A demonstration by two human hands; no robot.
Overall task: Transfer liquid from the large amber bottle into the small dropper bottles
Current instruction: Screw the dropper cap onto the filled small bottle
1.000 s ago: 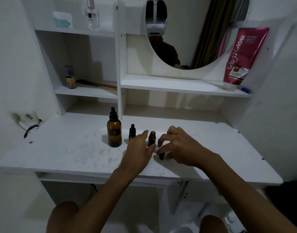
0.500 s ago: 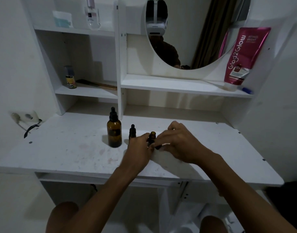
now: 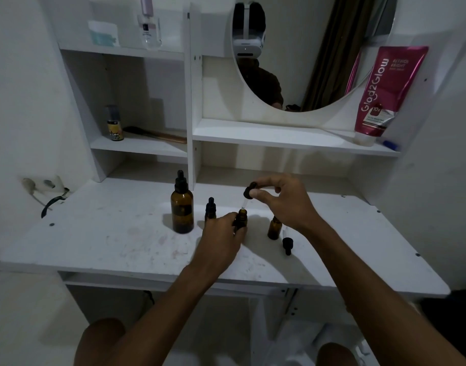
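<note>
White desk (image 3: 107, 233): loose dropper cap (image 3: 287, 245) lies beside an uncapped small bottle (image 3: 274, 228).

— What sort of place?
— A home, most likely a bedroom's dressing corner.
— Shown by what?
— White vanity desk (image 3: 94, 233) with a round mirror (image 3: 305, 75) set in its back panel. Open shelves (image 3: 279, 134) carrying toiletries: pink "Glad2Glow" tube (image 3: 385, 88) cap-down by the mirror, clear bottle (image 3: 148, 30) up top, small can (image 3: 115, 124) lower left. Large amber bottle (image 3: 182, 211) with a dropper cap on the desk.
— Anything more domestic?
— Brown curtain (image 3: 340, 48) reflected in the mirror; wall socket (image 3: 41, 183) on a plain white wall.
</note>
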